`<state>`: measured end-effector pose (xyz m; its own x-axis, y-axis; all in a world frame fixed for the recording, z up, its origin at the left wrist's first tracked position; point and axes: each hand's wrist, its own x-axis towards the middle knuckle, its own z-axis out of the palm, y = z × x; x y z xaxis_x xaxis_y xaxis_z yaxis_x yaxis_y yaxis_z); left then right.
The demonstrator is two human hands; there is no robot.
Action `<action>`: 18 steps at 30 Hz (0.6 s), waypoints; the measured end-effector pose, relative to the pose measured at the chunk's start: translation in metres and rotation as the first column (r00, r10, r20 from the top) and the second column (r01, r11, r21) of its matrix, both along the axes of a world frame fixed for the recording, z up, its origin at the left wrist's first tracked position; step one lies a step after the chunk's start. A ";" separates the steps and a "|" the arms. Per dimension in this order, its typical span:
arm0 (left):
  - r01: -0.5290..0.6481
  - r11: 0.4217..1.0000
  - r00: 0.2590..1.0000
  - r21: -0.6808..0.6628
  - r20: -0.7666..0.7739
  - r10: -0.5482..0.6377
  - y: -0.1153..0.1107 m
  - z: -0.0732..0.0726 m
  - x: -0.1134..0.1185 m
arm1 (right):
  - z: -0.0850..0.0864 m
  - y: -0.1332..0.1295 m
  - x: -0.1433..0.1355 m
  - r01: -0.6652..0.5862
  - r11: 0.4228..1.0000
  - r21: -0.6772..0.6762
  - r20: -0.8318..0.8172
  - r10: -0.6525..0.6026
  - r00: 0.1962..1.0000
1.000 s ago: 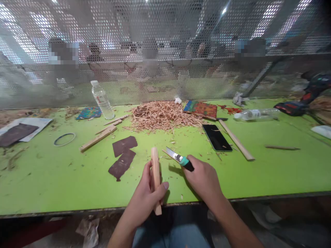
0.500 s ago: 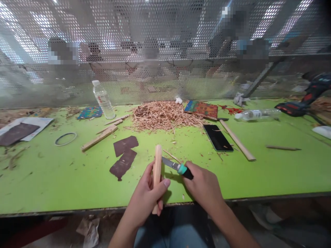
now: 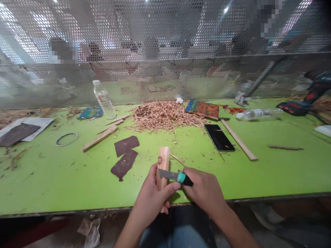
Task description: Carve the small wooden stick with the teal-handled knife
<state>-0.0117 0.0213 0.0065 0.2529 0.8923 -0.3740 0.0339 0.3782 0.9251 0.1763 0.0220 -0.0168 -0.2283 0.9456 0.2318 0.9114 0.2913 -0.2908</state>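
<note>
- The left hand (image 3: 152, 198) is wrapped around the lower part of a wooden block (image 3: 163, 162), fingers closed behind it and thumb pressed across the front, so the upper end stands free above the fist and points toward 12 o'clock.
- The block sits over the near edge of the green table (image 3: 51, 179), just in front of the person's lap; held upright like this, its face is turned to the blade.
- The right hand (image 3: 204, 191) is clenched on the dark and teal handle of a knife (image 3: 172, 175), coming in from 3 o'clock.
- The blade lies crosswise on the block, touching its front just above the left thumb, which seems placed there to brace the wood against the cut.
- At 12 o'clock from the hands, well apart, lies a heap of wood shavings (image 3: 165, 115).
- At 10 o'clock lie two dark sandpaper pieces (image 3: 125, 155), and farther out a wooden slat (image 3: 99, 137), a ring (image 3: 66, 139) and a plastic bottle (image 3: 103, 100).
- At 1 to 2 o'clock a black phone (image 3: 219, 137) lies flat beside a long wooden stick (image 3: 239, 139).
- A perforated metal screen (image 3: 165, 51) closes the far side of the table.
</note>
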 end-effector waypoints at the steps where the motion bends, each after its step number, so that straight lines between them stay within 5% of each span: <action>1: 0.002 1.000 1.000 0.003 -0.008 -0.002 0.000 0.000 0.000 | 0.000 -0.001 0.001 -0.035 0.999 -0.009 0.000 0.035 0.999; 7: 0.105 0.993 0.993 0.047 -0.058 -0.102 -0.004 0.004 -0.003 | 0.001 -0.002 0.004 -0.128 0.991 -0.045 -0.032 0.127 0.991; 18: 0.099 0.987 0.981 0.126 -0.179 -0.076 -0.005 0.003 0.000 | -0.005 -0.005 -0.001 0.016 1.000 0.026 -0.012 -0.015 1.000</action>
